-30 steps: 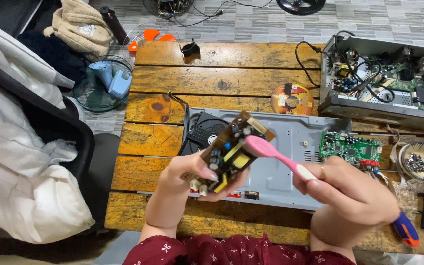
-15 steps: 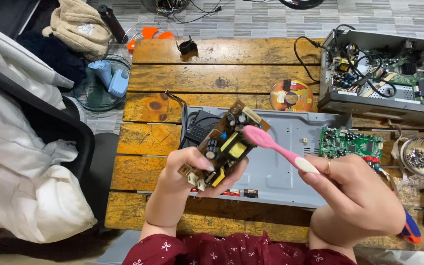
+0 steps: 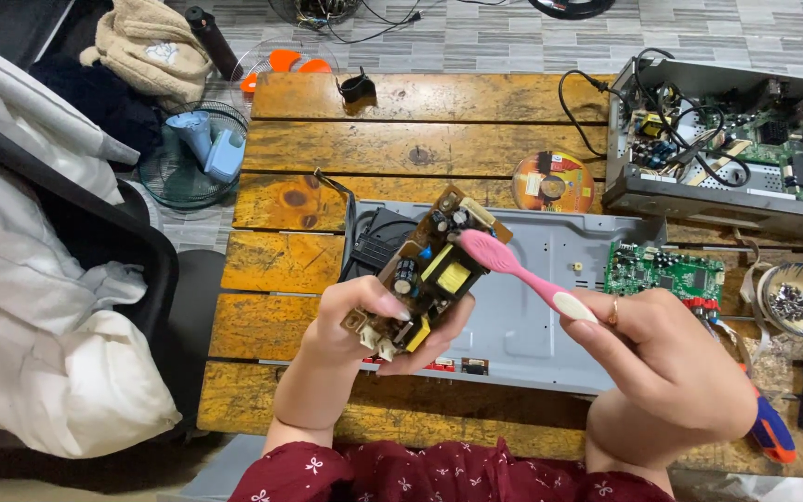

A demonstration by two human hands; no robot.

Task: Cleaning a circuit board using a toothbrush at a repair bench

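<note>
Brown circuit board (image 3: 431,274) is held tilted above the grey metal chassis (image 3: 550,307), clamped in the left hand (image 3: 374,321). Right hand (image 3: 662,372), closed around a pink toothbrush (image 3: 522,274), presses its head on the board's upper end. Beside the chassis lies a green board (image 3: 664,274).

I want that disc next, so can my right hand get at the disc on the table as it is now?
Probably not at once: the right hand is shut on the pink toothbrush. The disc lies bare on the wooden table, nothing covering it.
</note>
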